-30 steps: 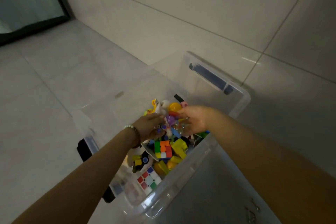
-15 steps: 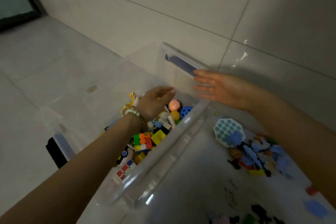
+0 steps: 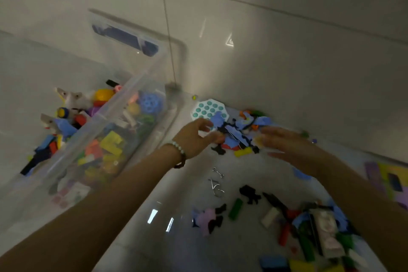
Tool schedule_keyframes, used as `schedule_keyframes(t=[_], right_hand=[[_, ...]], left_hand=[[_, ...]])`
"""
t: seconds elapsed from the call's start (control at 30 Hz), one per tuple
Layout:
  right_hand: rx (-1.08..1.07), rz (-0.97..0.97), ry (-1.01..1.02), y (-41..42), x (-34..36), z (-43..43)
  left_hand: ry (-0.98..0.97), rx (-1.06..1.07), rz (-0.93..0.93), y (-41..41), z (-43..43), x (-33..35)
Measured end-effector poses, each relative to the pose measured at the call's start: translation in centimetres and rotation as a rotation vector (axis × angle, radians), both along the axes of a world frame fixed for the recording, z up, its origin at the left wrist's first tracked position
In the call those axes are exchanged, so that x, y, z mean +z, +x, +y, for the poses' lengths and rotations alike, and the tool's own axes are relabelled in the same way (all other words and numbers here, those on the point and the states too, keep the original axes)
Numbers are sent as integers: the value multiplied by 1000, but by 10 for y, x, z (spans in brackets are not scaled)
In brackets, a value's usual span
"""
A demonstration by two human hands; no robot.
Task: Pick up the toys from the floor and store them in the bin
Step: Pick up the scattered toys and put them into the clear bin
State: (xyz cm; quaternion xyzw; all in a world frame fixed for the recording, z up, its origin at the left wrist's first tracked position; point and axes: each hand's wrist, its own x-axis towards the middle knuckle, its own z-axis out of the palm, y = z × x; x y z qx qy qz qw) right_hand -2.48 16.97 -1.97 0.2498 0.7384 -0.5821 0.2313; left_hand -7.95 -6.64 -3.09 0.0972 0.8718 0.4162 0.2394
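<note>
A clear plastic bin [image 3: 141, 86] at the left holds several colourful bricks, cubes and figures. On the floor to its right lies a heap of blue, black and orange toy pieces [image 3: 240, 128] beside a white disc with teal dots [image 3: 208, 108]. My left hand [image 3: 194, 137] reaches the left edge of the heap, fingers loosely curved, nothing held. My right hand [image 3: 284, 143] comes in from the right with straight fingers, its tips at the heap. Motion blurs both hands.
More toys lie scattered at the lower right: a green brick [image 3: 235, 208], black pieces [image 3: 249, 193], a white block [image 3: 270, 216], metal wire puzzles [image 3: 217, 187]. A tiled wall [image 3: 287, 51] rises just behind the heap. A purple and yellow board [image 3: 388, 179] sits at the right edge.
Both hands have left the bin and swung right to the floor heap. The camera turned right, bringing the scattered toys into view.
</note>
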Motion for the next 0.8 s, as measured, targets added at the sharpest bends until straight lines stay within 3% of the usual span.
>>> schedule_keyframes(t=[0.2,0.4,0.8], right_hand=[[-338,-153,-148,19,-55,15],[-523,-181,-272,8,-84,14],[-504,10,41,-38,-111,-5]], left_hand=[[52,177,-353,16,34,-50],[126,266,-370,8,60,-69],[200,461,-513,-22,75,-95]])
